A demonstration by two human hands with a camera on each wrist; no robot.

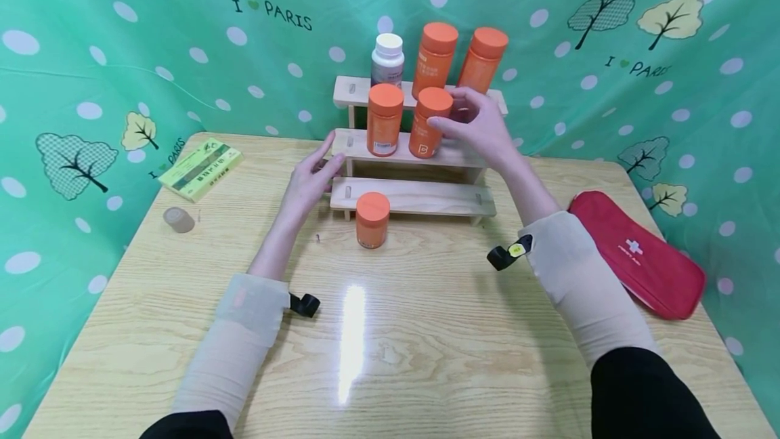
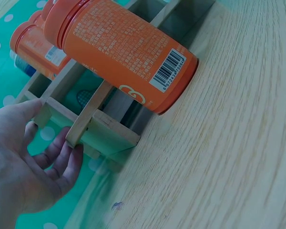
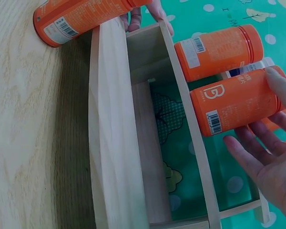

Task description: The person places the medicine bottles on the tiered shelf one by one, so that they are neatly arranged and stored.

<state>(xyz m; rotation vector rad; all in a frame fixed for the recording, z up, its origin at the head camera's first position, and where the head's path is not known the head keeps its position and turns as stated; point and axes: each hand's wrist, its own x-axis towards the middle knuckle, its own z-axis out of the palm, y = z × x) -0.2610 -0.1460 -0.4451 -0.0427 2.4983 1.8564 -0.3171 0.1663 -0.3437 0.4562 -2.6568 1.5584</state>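
A three-step wooden rack [image 1: 420, 196] stands at the back of the table. My left hand [image 1: 307, 178] holds its left end, the thumb at the middle step and the bent fingertips at the lowest one. On the middle step, my right hand [image 1: 478, 124] grips an orange bottle [image 3: 233, 102] near its lid, between thumb and fingers. Another orange bottle [image 1: 384, 120] stands left of it on that step. The top step bears a white-capped bottle [image 1: 387, 63] and two orange bottles [image 1: 435, 56]. One more orange bottle [image 2: 128, 52] stands on the table before the rack.
At the left lie a green-yellow box [image 1: 202, 168] and a small greyish cap-like piece [image 1: 179, 219]. A red first-aid pouch [image 1: 636, 256] lies at the right, beside my right forearm. A green patterned cloth [image 1: 292, 53] hangs behind the table.
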